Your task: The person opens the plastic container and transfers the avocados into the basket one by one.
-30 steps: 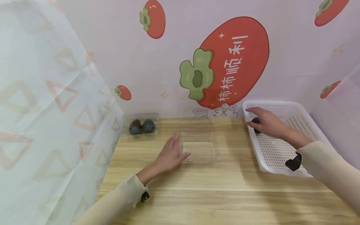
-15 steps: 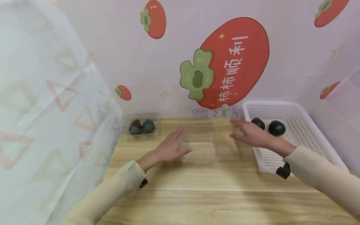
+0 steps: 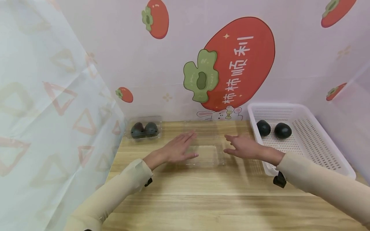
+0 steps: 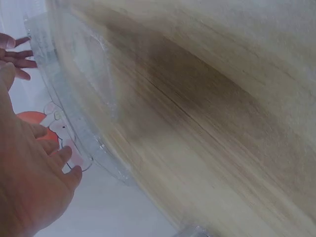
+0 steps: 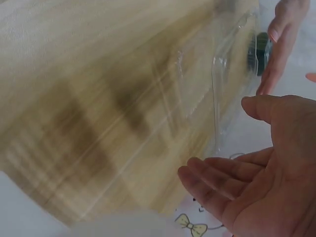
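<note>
An opened transparent plastic clamshell box point(image 3: 206, 155) lies on the wooden table between the hands, its lid folded back toward the wall. At its left side is my left hand point(image 3: 177, 148), fingers extended and holding nothing; whether it touches the box cannot be told. To the box's right hovers my right hand point(image 3: 242, 147), fingers spread and slightly bent, nothing in its grasp. In the right wrist view the palm point(image 5: 276, 182) shows bare. Two dark avocados, one left point(image 3: 263, 128) and one right point(image 3: 282, 131), lie in the white plastic basket point(image 3: 309, 128).
Another transparent box point(image 3: 158, 120) with two avocados point(image 3: 151, 129) inside stands at the back left. Printed wall sheeting point(image 3: 162, 70) borders the table's back, with more sheeting on either side. The basket occupies the table's back right.
My right hand has left the basket and moved left toward the opened box, uncovering the avocados. The left hand has shifted slightly over the box's left edge.
</note>
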Motion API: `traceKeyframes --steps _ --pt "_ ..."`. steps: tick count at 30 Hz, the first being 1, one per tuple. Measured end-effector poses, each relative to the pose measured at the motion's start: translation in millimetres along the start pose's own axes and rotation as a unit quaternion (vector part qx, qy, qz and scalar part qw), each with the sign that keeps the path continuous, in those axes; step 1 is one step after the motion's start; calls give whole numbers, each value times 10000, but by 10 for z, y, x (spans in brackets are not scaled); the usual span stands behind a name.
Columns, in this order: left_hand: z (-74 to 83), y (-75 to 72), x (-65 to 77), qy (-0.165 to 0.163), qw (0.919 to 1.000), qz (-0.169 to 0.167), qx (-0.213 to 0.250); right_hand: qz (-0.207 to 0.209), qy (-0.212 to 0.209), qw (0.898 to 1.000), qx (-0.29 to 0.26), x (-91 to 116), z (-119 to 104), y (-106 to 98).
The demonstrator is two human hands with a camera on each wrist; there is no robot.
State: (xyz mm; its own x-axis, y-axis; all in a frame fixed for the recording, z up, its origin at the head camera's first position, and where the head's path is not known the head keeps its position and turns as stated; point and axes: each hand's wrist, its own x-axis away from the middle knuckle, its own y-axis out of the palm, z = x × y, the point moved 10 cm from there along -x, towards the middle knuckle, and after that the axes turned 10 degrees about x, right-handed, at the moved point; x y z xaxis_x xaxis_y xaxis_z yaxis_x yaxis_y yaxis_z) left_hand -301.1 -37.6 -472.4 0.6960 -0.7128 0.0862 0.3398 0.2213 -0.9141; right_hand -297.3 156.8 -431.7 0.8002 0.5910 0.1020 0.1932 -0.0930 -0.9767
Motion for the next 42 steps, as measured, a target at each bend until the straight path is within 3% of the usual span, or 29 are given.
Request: traceKeyframes --steps 9,20,32,36,42 --pt "-35 53 -7 -25 9997 -241 -66 -384 355 9986 82 -73 -75 245" --pt "-54 118 44 20 9993 -270 -241 77 193 9995 242 -101 -127 227" --pt "67 277 139 325 9966 -246 -714 570 -184 9976 337 -147 -83 108" --pt "163 316 188 500 9942 -212 -933 573 -284 9973 348 -179 -53 97" --pt "288 364 247 643 9894 -109 -1295 423 -267 9987 -76 -253 31 132"
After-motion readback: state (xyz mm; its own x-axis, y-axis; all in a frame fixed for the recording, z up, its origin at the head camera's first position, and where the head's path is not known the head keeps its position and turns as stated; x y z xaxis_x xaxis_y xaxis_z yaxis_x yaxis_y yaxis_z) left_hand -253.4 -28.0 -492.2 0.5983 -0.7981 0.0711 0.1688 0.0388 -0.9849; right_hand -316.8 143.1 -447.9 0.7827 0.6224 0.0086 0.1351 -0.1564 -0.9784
